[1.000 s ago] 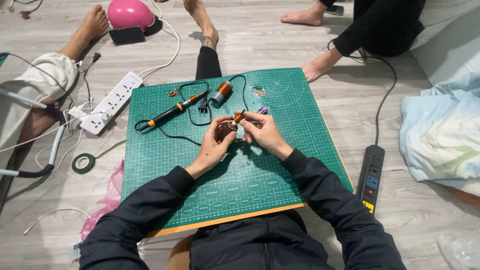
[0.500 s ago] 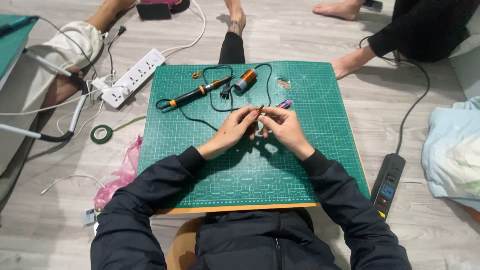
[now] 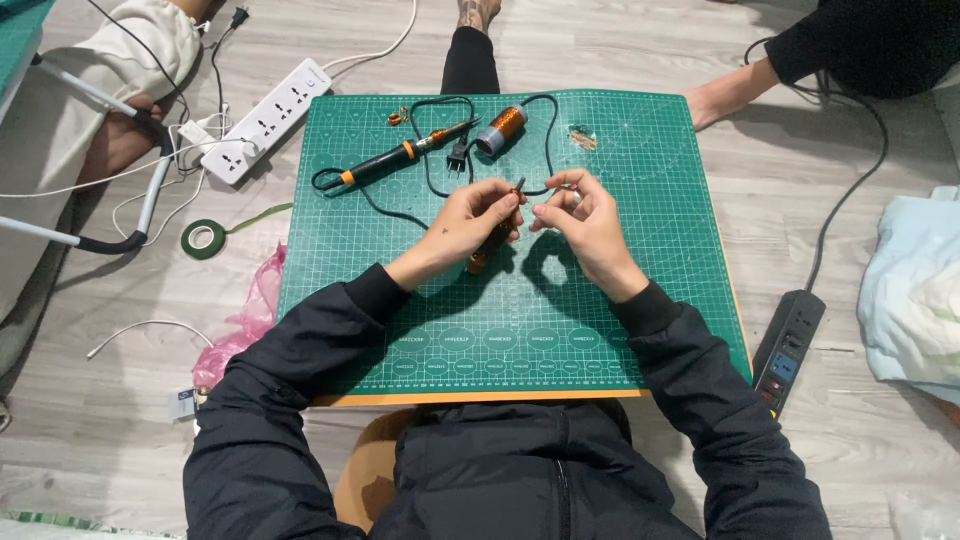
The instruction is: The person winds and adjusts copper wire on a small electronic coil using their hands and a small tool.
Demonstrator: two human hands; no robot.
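Note:
My left hand grips a small dark tool with an orange end, held above the green cutting mat. My right hand is a little to its right, fingertips pinched on a thin fine wire that I can barely make out. Both hands hover over the middle of the mat. Behind them lie a black and orange soldering iron with its black cord, and a spool of copper wire.
A white power strip and a roll of green tape lie left of the mat, with a pink plastic bag. A black power strip lies at right beside light blue cloth. Other people's legs are at the top.
My hands have drawn slightly apart, and the camera view has shifted so the mat sits lower and more central.

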